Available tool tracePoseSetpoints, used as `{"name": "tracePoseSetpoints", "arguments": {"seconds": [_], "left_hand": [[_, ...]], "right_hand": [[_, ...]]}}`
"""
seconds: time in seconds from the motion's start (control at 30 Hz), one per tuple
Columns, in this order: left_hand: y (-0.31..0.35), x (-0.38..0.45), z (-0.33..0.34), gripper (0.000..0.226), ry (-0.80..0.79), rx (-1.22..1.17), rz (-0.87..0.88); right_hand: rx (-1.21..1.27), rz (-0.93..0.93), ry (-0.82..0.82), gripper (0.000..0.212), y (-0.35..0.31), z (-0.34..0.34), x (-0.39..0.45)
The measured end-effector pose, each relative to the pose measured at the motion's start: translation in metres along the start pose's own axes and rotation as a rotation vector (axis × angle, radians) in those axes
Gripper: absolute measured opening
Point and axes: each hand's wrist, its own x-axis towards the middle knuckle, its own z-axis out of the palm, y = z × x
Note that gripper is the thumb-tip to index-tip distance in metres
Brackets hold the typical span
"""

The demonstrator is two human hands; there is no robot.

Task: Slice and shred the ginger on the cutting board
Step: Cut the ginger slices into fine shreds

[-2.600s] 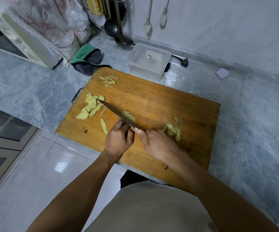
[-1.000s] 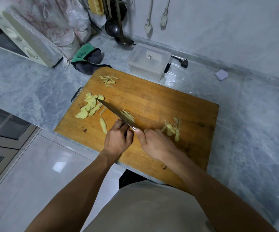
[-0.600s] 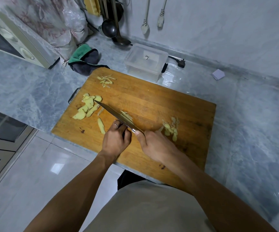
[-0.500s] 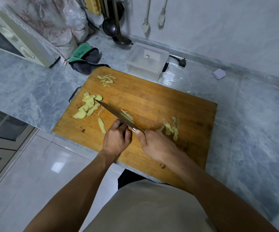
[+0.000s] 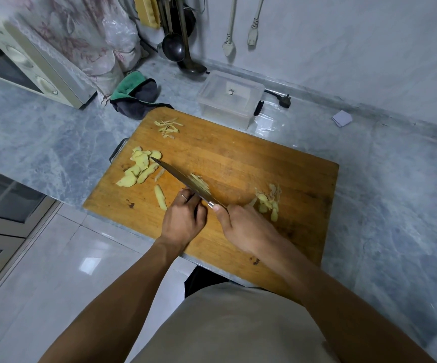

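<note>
Your right hand (image 5: 246,229) grips the knife (image 5: 186,183) while your left hand's (image 5: 183,218) curled fingers (image 5: 186,199) pin ginger (image 5: 200,183) on the cutting board (image 5: 238,153).

Home kitchen: marble counter (image 5: 41,142), microwave (image 5: 23,58), hanging ladles (image 5: 173,48), wooden cutting board (image 5: 238,158)

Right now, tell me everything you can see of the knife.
The knife has a long, narrow, grey metal blade with a pointed tip, lying slantwise over the wooden cutting board. The tip points toward the pile of ginger slices. Its handle is hidden inside the right hand, which grips it. Thin ginger shreds lie against the blade's far side. The left hand has its fingertips beside the blade's near side.
</note>
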Motion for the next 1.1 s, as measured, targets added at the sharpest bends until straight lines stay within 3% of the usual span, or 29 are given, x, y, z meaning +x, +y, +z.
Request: {"name": "tracePoseSetpoints", "arguments": {"seconds": [1.1], "left_hand": [[-0.0013,-0.0016,0.0017,0.023,0.026,-0.028,0.002]], "right_hand": [[0.035,0.010,0.014,0.055,0.0033,0.0095,0.0048]]}}
